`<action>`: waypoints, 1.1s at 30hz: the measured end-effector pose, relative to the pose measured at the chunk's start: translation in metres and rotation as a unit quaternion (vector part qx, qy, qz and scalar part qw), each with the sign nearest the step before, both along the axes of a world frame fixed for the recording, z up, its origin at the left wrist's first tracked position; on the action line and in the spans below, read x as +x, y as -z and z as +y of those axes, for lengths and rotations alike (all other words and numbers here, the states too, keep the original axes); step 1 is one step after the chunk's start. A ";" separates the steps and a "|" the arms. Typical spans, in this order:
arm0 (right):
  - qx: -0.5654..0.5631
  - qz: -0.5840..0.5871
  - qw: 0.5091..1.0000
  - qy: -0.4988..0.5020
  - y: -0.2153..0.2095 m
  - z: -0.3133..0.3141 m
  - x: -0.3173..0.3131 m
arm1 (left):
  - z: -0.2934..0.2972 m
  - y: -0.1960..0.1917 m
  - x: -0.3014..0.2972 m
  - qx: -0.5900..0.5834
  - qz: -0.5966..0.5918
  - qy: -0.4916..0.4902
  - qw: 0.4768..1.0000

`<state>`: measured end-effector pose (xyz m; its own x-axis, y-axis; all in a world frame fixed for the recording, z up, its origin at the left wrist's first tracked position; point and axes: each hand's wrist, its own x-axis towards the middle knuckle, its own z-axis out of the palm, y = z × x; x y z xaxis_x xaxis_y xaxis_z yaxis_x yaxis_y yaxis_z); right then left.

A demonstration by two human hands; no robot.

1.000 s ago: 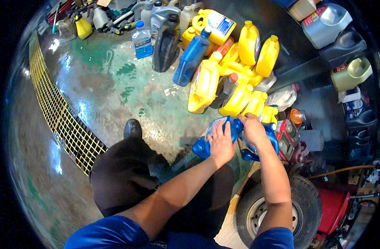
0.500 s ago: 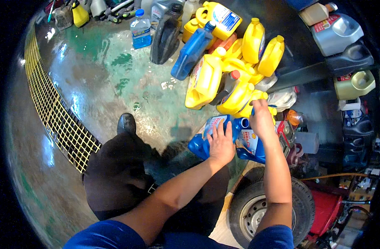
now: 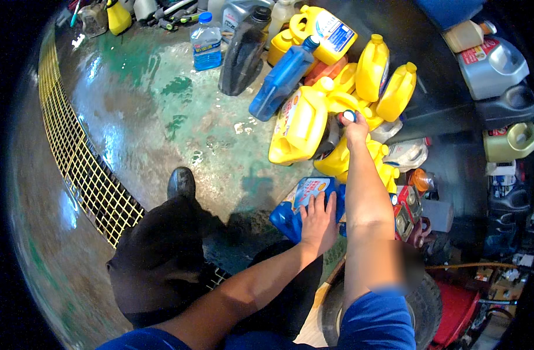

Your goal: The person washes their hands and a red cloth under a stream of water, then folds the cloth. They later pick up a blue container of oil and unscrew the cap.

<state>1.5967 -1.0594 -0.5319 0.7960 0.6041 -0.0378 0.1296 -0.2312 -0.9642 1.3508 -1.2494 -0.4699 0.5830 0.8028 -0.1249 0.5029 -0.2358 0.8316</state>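
A blue plastic jug (image 3: 287, 217) with a printed label stands tilted on the floor in front of me. My left hand (image 3: 319, 224) rests on its side, fingers stretched out across the label. Its neck is hidden behind my right forearm. Farther forward, my right hand (image 3: 357, 131) pinches a small blue cap (image 3: 349, 115) with a pale inside, among several yellow jugs. A large yellow jug (image 3: 299, 128) lies just left of that hand. Another blue jug (image 3: 281, 79) leans beyond it.
A clear bottle of blue liquid (image 3: 206, 49) and a dark jug (image 3: 242, 58) stand farther back. Red metal cans (image 3: 406, 213) are right of my forearm. A tyre (image 3: 427, 306) lies near my right elbow. Floor grating (image 3: 83, 151) runs along the left.
My right hand has moved forward from beside the blue jug's neck to the yellow jugs, with the blue cap in its fingers. My left hand stays on the jug.
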 end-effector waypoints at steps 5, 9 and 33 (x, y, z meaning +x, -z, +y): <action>-0.089 -0.035 0.995 -0.005 0.007 -0.001 0.004 | 0.005 -0.004 -0.005 -0.005 0.002 0.022 1.000; -0.136 -0.091 0.986 0.042 -0.014 -0.013 0.020 | -0.006 -0.009 0.012 0.005 -0.017 0.015 1.000; -0.263 -0.260 0.925 0.083 -0.081 -0.406 -0.070 | 0.009 -0.054 0.026 0.107 -0.264 0.165 0.944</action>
